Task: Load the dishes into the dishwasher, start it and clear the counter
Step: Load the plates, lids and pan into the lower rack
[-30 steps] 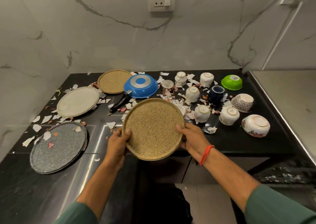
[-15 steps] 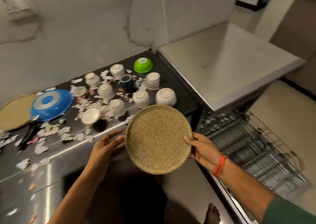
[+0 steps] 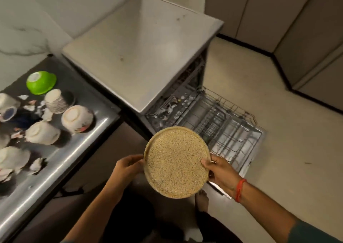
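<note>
A round speckled beige plate [image 3: 177, 162] is held in the air in front of me, above the floor and beside the pulled-out lower rack [image 3: 222, 129] of the open dishwasher [image 3: 141, 44]. My right hand [image 3: 220, 172] grips its right rim, thumb on top. Fingers of my left hand [image 3: 128, 165] curl against the left rim. On the black counter [image 3: 61, 161] to the left stand upturned dishes: a green bowl [image 3: 41, 82], a patterned bowl [image 3: 55, 101], a floral white bowl [image 3: 77, 118] and white cups [image 3: 42, 132].
Scraps of torn paper litter the counter [image 3: 38, 165] and the back of the rack [image 3: 174, 111]. Beige floor [image 3: 278, 150] spreads to the right, edged by cabinet doors [image 3: 297, 20]. My bare foot [image 3: 201, 200] stands near the dishwasher door.
I have turned right from the counter, carrying the plate from above the dishes to beside the open dishwasher rack. Both hands stay on the plate's rim.
</note>
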The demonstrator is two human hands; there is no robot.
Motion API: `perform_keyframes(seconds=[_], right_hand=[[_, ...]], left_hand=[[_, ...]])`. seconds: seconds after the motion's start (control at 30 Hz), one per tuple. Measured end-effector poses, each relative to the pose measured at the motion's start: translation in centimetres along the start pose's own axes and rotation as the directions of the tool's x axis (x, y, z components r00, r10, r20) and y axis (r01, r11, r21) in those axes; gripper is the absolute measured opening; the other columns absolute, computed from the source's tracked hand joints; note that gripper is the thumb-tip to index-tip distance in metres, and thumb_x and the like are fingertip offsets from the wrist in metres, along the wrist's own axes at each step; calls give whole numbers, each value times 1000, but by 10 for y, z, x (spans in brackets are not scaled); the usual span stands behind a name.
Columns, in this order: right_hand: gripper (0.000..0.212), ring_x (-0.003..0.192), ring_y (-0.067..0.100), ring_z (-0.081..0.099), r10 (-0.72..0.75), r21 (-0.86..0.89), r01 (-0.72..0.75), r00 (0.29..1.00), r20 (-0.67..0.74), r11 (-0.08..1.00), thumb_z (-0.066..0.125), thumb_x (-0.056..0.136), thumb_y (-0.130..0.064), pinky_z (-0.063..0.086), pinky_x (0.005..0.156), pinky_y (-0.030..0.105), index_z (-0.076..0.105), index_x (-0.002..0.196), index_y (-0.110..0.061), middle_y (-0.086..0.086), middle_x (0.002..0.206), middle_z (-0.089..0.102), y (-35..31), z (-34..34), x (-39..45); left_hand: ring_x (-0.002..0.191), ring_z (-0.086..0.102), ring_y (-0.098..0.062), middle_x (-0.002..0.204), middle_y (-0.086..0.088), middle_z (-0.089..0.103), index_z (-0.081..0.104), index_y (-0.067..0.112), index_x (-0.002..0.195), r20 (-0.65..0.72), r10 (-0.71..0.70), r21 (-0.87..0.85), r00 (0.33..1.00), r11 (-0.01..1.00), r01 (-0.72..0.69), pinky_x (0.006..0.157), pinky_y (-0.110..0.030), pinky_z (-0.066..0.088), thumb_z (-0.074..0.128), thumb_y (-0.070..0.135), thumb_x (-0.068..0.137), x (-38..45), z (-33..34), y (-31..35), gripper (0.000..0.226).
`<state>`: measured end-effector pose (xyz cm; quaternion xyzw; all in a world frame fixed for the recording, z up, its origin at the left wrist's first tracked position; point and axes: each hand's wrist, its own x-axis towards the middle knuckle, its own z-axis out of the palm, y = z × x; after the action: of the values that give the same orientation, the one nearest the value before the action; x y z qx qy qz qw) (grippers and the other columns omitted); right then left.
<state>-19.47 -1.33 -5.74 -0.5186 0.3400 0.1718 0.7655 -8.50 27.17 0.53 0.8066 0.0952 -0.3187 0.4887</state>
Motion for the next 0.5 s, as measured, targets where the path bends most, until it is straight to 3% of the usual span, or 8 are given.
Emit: perform_keyframes(seconds=[0.1, 0.2, 0.3, 0.33, 0.4, 0.43, 0.5], right_hand=[[21, 102, 25, 71, -14, -121, 8, 999, -45, 993, 59, 100, -28, 58, 90, 42, 72, 109, -14, 3, 106, 77, 8, -27, -4], [18, 97, 19, 73, -36, -186, 16, 994, -106, 982, 62, 99, -24, 57, 77, 29, 74, 103, -12, -1, 99, 78, 14, -49, -6], [14, 90, 14, 74, -77, -195, 41, 980, -184, 980, 65, 97, -18, 54, 70, 20, 76, 100, -10, -1, 94, 78, 14, -63, -6], [13, 89, 15, 74, -96, -211, 49, 971, -218, 976, 65, 97, -17, 54, 70, 21, 77, 98, -10, 1, 93, 78, 14, -68, -4], [12, 83, 19, 72, -146, -263, 64, 940, -307, 963, 67, 96, -15, 54, 70, 23, 78, 92, -10, 7, 87, 78, 12, -78, 2], [13, 79, 18, 70, -178, -303, 66, 916, -359, 951, 68, 95, -14, 53, 69, 22, 78, 88, -10, 10, 83, 76, 10, -84, 7], [20, 67, 11, 63, -261, -423, 60, 862, -435, 904, 69, 94, -14, 48, 64, 22, 75, 75, -18, 4, 68, 69, 6, -95, 18]], left_hand=[[92, 69, -13, 109, -2, 73, 68, 17, 121, 55, -14, 68, 998, 998, 10, 81, -31, 56, 66, 21, 98, 19, 29, 16, 23], [99, 69, -16, 114, 0, 72, 65, 20, 120, 109, -1, 52, 994, 999, -5, 80, -30, 56, 70, 24, 96, 37, 52, 34, 24], [110, 70, -26, 114, -2, 75, 65, 19, 122, 172, -16, 41, 985, 999, 9, 95, -46, 56, 81, 38, 77, 62, 71, 37, 52], [112, 69, -26, 112, -1, 76, 65, 18, 120, 203, -34, 33, 979, 999, 28, 97, -45, 55, 81, 34, 78, 71, 80, 38, 48], [104, 69, -15, 98, 9, 78, 66, 20, 110, 243, -44, 26, 969, 999, 38, 81, -23, 55, 72, 10, 92, 89, 98, 40, 22], [97, 67, -6, 94, 13, 77, 65, 22, 108, 274, -52, 32, 960, 998, 45, 73, -15, 52, 66, 1, 95, 99, 110, 41, 24], [97, 61, 3, 111, 9, 71, 63, 24, 121, 320, -98, 67, 942, 995, 80, 82, -18, 51, 64, 1, 96, 119, 129, 40, 34]])
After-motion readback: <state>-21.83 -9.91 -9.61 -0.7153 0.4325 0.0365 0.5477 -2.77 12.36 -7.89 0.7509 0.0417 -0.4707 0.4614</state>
